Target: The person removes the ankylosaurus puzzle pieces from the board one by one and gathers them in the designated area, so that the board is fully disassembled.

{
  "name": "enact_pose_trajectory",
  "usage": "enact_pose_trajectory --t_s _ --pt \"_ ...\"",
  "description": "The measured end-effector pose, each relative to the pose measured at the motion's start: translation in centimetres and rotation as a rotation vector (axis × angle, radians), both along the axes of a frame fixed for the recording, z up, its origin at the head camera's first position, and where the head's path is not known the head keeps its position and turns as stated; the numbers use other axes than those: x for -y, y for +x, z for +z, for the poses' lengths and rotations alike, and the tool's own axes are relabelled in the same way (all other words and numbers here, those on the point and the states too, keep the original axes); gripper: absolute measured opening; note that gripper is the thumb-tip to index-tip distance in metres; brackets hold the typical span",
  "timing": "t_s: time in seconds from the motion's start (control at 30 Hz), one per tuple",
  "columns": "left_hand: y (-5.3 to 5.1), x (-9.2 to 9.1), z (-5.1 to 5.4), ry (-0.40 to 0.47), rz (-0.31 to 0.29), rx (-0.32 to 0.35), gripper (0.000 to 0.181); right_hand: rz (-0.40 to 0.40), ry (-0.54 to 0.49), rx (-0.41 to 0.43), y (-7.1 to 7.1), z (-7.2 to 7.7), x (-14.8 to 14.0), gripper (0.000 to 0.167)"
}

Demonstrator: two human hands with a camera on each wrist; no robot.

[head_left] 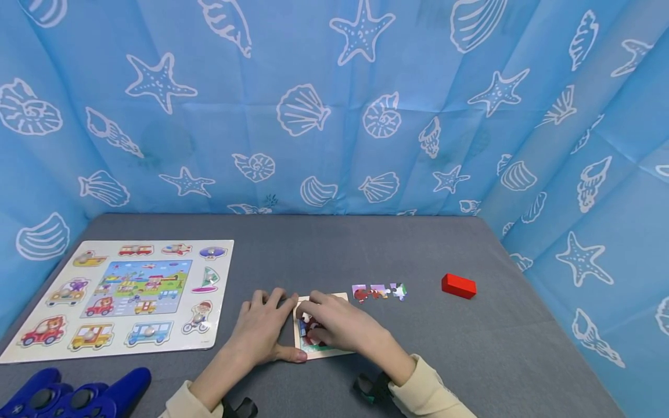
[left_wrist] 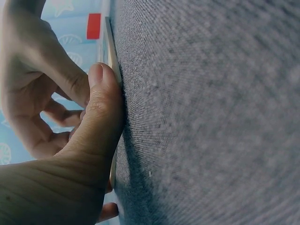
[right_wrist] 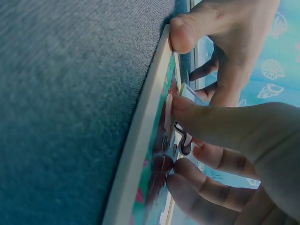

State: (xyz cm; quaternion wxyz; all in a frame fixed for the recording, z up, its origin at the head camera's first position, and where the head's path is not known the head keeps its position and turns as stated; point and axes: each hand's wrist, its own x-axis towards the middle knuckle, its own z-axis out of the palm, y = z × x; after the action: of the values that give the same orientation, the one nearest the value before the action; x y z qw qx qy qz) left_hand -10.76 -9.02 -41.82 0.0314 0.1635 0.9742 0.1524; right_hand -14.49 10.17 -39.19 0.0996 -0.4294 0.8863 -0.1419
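A small puzzle board [head_left: 334, 353] with a pale frame lies on the grey cloth. My left hand [head_left: 263, 334] steadies its left side, thumb on the near left corner and fingers along the far left edge. Over the board, my right hand [head_left: 347, 325] pinches a puzzle piece [right_wrist: 185, 142], which stands tilted above the picture in the right wrist view. In the left wrist view the left thumb [left_wrist: 101, 108] presses on the board's edge. The right hand covers much of the picture.
Several loose puzzle pieces [head_left: 378, 291] lie beyond the board to the right, with a red block [head_left: 459, 286] farther right. A large vehicle puzzle board [head_left: 222, 290] is at the left, and a blue game controller [head_left: 78, 395] at the near left. A blue curtain [head_left: 334, 145] hangs behind.
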Motion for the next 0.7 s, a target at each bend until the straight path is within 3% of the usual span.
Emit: enact_pose_trajectory --t_s 0.4,0.57,0.7 --pt "0.00 0.02 -0.27 -0.009 0.001 -0.001 0.109 0.013 -0.021 0.005 0.03 -0.18 -0.20 0.024" --pt "0.03 0.07 -0.14 -0.005 -0.003 0.006 0.110 0.007 -0.012 0.034 -0.01 -0.25 -0.30 0.033" --pt "0.03 0.09 -0.13 -0.004 -0.004 0.005 0.109 0.010 -0.013 0.048 -0.12 -0.38 -0.16 0.027"
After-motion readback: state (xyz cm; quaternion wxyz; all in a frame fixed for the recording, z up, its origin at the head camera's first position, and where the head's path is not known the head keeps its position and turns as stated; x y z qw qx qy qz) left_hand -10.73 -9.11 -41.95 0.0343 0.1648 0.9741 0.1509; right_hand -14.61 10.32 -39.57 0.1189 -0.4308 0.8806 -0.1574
